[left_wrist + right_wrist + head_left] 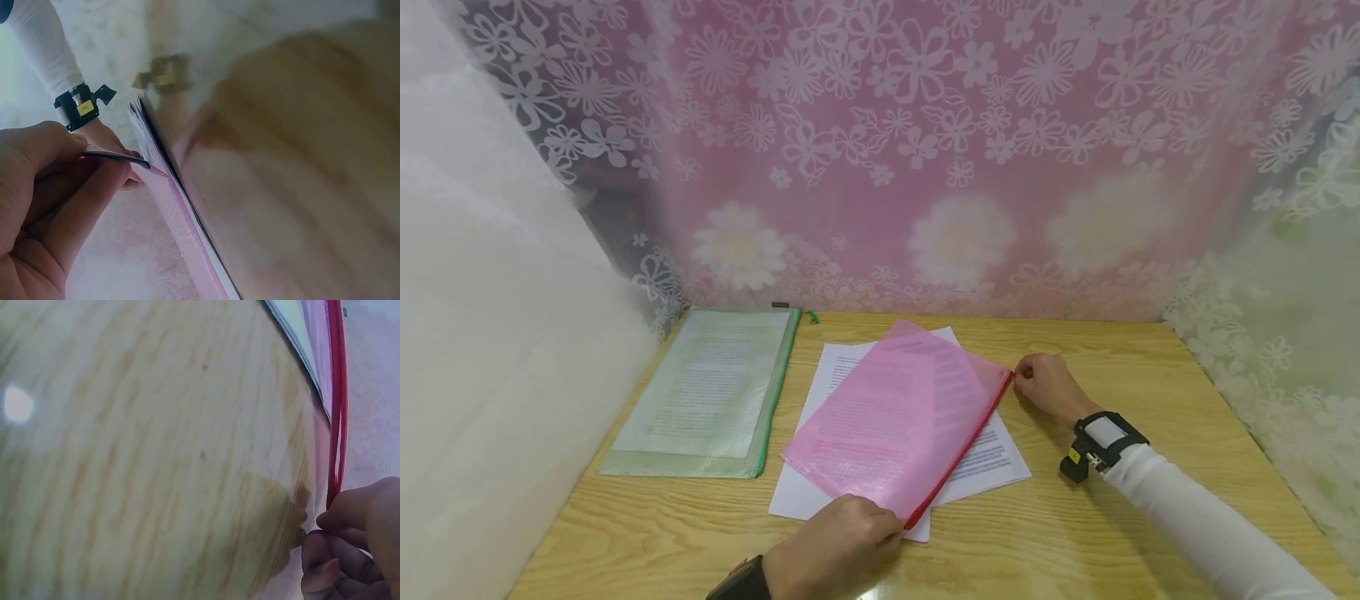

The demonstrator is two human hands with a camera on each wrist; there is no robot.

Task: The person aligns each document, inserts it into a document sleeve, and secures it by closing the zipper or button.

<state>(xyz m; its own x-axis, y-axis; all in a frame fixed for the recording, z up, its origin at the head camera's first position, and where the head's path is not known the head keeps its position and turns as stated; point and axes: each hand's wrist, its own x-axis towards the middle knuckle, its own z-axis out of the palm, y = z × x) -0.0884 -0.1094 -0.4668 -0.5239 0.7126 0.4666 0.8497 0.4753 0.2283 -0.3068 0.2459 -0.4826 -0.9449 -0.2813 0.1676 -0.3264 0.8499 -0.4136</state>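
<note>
Head view: pink folder lies mid-table, skewed, on top of loosely fanned white sheets. Its red zip runs along the right side. Left hand is at the zip's near end, right hand at its far end, thumb and finger clamped on the tip. Gripping both ends probably holds that edge straight and stops the folder skating on the paper. Green folder sits apart at left on the table, likely parked there for elbow room.

Left wrist view: thumb and fingers are pinched on a thin, dark-looking edge. Shadowed and blurry, but probably the folder's near corner. Sheet edges show beside the pink plastic.

Right wrist view: thumb and forefinger together on the zip's end, other fingers curled in. A fingertip pinch there seems to leave the rest of the zip uncovered.
</note>
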